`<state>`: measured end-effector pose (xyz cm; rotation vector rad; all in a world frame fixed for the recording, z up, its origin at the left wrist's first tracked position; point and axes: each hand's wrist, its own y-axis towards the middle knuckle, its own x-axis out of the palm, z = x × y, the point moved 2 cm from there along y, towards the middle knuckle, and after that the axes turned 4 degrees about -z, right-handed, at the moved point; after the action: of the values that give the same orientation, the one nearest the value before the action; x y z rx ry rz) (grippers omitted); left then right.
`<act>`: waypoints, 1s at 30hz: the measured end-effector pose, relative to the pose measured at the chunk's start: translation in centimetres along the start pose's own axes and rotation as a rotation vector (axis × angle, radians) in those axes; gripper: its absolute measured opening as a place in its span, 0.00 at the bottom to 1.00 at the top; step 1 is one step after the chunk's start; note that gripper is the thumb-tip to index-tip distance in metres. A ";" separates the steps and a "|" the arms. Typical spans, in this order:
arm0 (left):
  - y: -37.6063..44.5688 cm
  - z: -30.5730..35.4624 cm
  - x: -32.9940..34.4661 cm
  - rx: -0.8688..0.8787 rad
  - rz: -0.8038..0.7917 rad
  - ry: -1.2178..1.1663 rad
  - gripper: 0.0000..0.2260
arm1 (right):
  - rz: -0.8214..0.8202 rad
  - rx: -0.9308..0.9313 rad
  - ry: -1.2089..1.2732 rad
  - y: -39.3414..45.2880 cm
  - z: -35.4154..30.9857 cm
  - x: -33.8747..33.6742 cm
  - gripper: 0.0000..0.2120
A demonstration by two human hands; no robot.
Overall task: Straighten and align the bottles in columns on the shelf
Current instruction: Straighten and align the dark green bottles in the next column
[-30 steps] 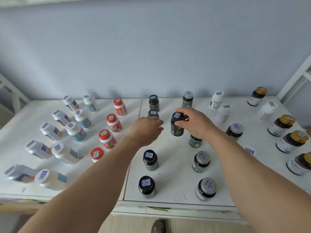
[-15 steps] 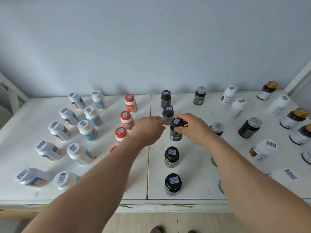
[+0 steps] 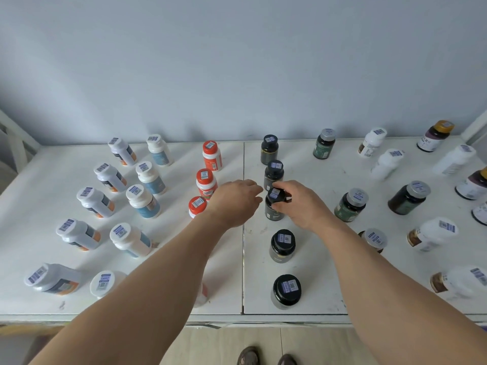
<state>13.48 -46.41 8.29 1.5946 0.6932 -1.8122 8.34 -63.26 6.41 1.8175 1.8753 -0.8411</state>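
Observation:
A black-capped dark bottle [image 3: 274, 209] stands in the middle of a column of black bottles on the white shelf [image 3: 313, 280]. My right hand [image 3: 303, 204] grips its cap from the right. My left hand [image 3: 235, 202] hovers just left of it, fingers loosely curled, holding nothing that I can see. Two black bottles [image 3: 269, 149] [image 3: 273, 173] stand behind the held one, and two more black bottles [image 3: 282, 245] [image 3: 286, 291] stand in front. The column leans slightly to the right toward the front.
Red-capped bottles [image 3: 211, 154] form a column left of my left hand. White bottles with blue or orange labels [image 3: 143, 200] fill the left side. Green, white and gold-capped bottles [image 3: 350, 205] are spread loosely on the right. The shelf's front edge [image 3: 237, 317] runs below.
My right hand has carried the black bottle left into the black column, and it now stands on the shelf. The view has swung left. My left hand stays beside it.

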 end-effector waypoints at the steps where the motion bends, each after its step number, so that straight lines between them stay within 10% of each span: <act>1: 0.0 -0.1 0.0 0.002 0.003 0.002 0.16 | 0.004 0.003 0.002 0.1 0.0 0.1 0.24; 30: 14.6 6.5 -2.3 -0.044 0.045 -0.042 0.14 | 0.104 0.005 -0.135 8.5 5.7 -16.6 0.16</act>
<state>20.18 -60.70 11.67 1.5273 0.6681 -1.7806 17.35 -79.71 11.77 1.7971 1.6819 -0.9087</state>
